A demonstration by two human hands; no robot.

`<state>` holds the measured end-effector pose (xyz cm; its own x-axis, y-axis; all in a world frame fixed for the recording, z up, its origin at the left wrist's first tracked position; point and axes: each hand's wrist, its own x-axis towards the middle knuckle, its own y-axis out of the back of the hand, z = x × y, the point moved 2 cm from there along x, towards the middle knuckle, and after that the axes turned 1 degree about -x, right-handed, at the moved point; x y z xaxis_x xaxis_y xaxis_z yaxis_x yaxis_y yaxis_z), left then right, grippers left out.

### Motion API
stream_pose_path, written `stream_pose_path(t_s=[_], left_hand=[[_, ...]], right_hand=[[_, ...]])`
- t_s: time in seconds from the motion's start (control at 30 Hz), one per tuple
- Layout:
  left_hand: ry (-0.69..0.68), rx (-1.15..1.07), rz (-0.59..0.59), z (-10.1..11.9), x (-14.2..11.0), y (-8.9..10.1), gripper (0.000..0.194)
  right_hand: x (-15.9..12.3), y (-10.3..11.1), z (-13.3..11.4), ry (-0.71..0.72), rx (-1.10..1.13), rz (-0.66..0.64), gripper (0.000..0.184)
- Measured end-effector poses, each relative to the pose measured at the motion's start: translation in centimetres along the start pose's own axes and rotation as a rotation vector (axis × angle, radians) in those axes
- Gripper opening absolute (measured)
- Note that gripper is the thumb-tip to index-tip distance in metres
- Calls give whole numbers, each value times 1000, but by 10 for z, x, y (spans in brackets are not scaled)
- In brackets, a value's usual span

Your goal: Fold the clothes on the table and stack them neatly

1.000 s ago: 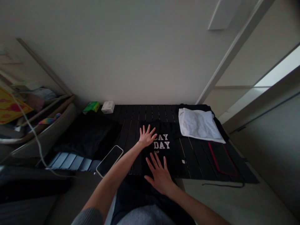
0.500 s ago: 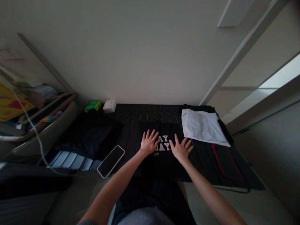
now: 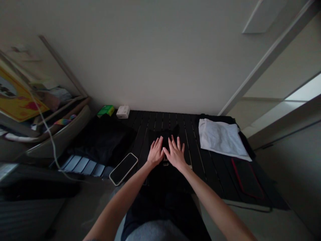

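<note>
The scene is a low, dark slatted table set against a pale wall, with a folded white cloth at right of frame on a dark garment, and a black flat case with red edging at lower right of the table. To the left of the table lie a dark folded bundle and a smartphone in a pale case; a small green box and a white box stand at the table's far left edge. At centre, a black garment lies on the table, and its white printed lettering, readable a moment ago, is now mostly hidden. The main change is that the hands have moved inward: the right hand has closed toward the left hand, and the two now sit just beside each other. Neither hand grips anything; both lie open and flat on the garment, fingers spread, with no cloth pinched between them.
</note>
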<state>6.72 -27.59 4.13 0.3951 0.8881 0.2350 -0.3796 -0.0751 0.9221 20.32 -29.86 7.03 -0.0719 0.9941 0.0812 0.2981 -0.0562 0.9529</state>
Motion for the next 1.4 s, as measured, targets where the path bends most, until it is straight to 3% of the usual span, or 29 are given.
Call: stream_pose_path(t_s=[0.13,0.2,0.3,0.53,0.67,0.87,1.03,1.2,1.3,1.4], left_hand=[[36,65,-6,0,-2,3,64],[32,99,-15,0,-2,2,66],[18,109,-13,0,-2,-1,63],[58,60,20,-1,-1,-8,51],[76,19,66,-3,3,-9,42],[116,-66,97,-11,16,-3,27],[87,-20,93,-21,19,4,26],[104,7,19,-28,7,4,33],[73,26,-25,-26,-8,7,41],[39,64,-69,-21,-31,15,50]], right_hand=[[13,-20,-28,65,145,-247,65],[20,-28,-30,60,185,-352,66],[23,-27,-23,99,194,-409,66],[-20,3,7,133,100,-198,43],[-54,9,18,146,17,-174,32],[-85,22,21,207,-136,-48,53],[-110,34,-6,320,-104,109,57],[-144,11,-34,480,-61,57,53],[-154,4,-32,461,25,-26,45],[-150,16,-21,439,103,-83,50]])
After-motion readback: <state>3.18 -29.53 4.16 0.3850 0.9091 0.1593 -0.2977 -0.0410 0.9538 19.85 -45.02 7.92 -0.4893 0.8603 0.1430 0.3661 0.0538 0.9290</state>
